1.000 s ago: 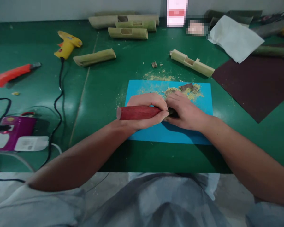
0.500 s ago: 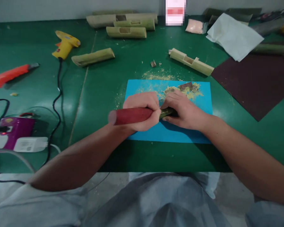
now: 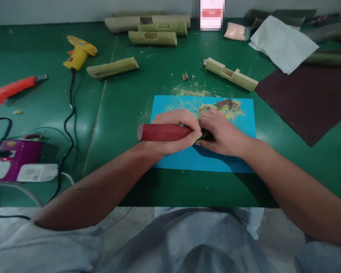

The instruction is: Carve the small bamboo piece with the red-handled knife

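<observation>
My left hand (image 3: 178,116) is wrapped round the thick red handle (image 3: 165,132) of a tool. The handle's butt points left; its working end is hidden by my hands. Close against it, my right hand (image 3: 226,133) grips a dark green bamboo piece (image 3: 207,135), mostly covered by my fingers. Both hands are over a blue sheet (image 3: 187,163). Yellowish shavings (image 3: 235,110) and a few brown chips (image 3: 224,103) lie just beyond my right hand.
Cut bamboo tubes (image 3: 152,38) line the back, and a notched one (image 3: 230,74) lies nearer. At left are a yellow glue gun (image 3: 78,52), an orange-red cutter (image 3: 14,90) and a purple power strip (image 3: 25,155) with cords. Brown sandpaper-like sheet (image 3: 307,102) and white cloth (image 3: 284,43) lie right.
My left hand and the red handle have shifted a little to the right, closing the gap to my right hand. My right hand stays nearly still on the bamboo.
</observation>
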{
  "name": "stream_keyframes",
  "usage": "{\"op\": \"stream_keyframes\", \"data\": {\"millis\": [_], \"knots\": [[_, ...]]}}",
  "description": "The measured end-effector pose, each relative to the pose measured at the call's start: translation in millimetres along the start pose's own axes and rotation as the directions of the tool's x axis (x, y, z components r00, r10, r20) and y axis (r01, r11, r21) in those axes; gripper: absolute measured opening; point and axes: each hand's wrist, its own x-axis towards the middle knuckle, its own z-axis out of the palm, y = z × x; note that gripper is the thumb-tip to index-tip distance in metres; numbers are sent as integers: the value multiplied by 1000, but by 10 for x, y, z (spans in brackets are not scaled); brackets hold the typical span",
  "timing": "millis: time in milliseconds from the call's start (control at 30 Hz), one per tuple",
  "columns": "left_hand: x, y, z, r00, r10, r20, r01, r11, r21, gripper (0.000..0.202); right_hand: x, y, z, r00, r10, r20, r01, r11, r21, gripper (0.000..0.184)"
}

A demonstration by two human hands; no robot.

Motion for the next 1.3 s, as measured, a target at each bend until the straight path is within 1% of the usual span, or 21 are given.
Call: {"op": "stream_keyframes", "data": {"millis": [300, 533, 700, 833, 900, 1000, 1100, 1233, 1300], "knots": [[-11, -32, 10, 1000, -8, -4, 8, 1000, -5, 13, 1, 0, -2, 1000, 11, 9, -11, 1000, -1, 16], [10, -44, 3, 999, 23, -23, -24, 999, -25, 14, 6, -4, 1, 1000, 16, 3, -16, 1000, -10, 17], [3, -58, 0, 1000, 29, -6, -29, 999, -34, 13, 10, -9, 2, 1000, 12, 0, -12, 1000, -10, 17], [9, -59, 15, 999, -32, 3, 32, 999, -31, 15, 4, -10, 5, 1000, 15, -5, -15, 1000, -15, 17], [21, -62, 19, 1000, 3, 16, -3, 999, -40, 17, -1, -5, 6, 1000, 8, -10, -8, 1000, -16, 18], [25, -63, 13, 997, 71, -21, -72, 997, -29, 22, -10, 0, 5, 1000, -14, -17, 14, 1000, -7, 15], [-12, -63, -8, 994, 67, -86, -67, 998, -1, 25, -17, -8, -3, 1000, -5, -13, 5, 1000, 2, 14], [-88, -93, -14, 992, 60, -109, -58, 998, 26, 24, -18, -20, -12, 1000, 8, -1, -8, 1000, 6, 14], [-111, -120, 4, 987, 63, -151, -61, 998, 19, 25, -18, -17, -10, 1000, 3, -4, -3, 1000, 2, 14]]}}
